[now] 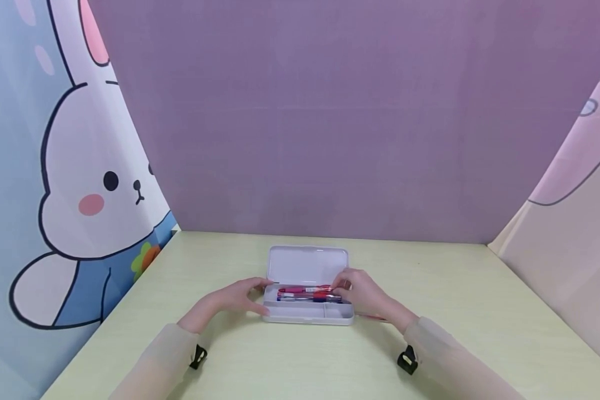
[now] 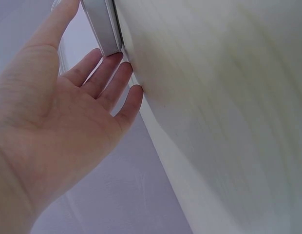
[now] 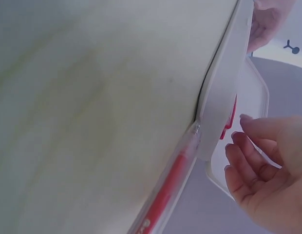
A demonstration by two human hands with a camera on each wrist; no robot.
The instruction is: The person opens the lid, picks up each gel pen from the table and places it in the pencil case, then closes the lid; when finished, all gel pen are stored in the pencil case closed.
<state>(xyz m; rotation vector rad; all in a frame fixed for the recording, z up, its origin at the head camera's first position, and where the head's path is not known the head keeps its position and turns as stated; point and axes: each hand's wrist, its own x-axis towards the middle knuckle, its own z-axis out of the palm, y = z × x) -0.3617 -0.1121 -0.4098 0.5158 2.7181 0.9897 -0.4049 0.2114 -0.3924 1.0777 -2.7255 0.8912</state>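
Note:
A white pencil case [image 1: 308, 319] lies on the table with its lid [image 1: 307, 265] folded back. Several pens [image 1: 300, 298] lie in its rear compartment, and a red pen [image 1: 305, 289] is at the back of them. My left hand [image 1: 237, 294] rests at the case's left end, thumb at the front corner and fingers toward the back; in the left wrist view those fingers are nearly straight. Over the case's right part is my right hand [image 1: 361, 290], fingers loosely bent beside the red pen's end. In the right wrist view its fingertips [image 3: 245, 117] appear apart from the pen.
Another red pen [image 3: 163, 195] lies on the table against the case's right side, partly under my right arm in the head view. The table [image 1: 430, 289] is pale yellow. A purple panel [image 1: 330, 122] stands behind it, with a rabbit-print curtain [image 1: 75, 178] at left.

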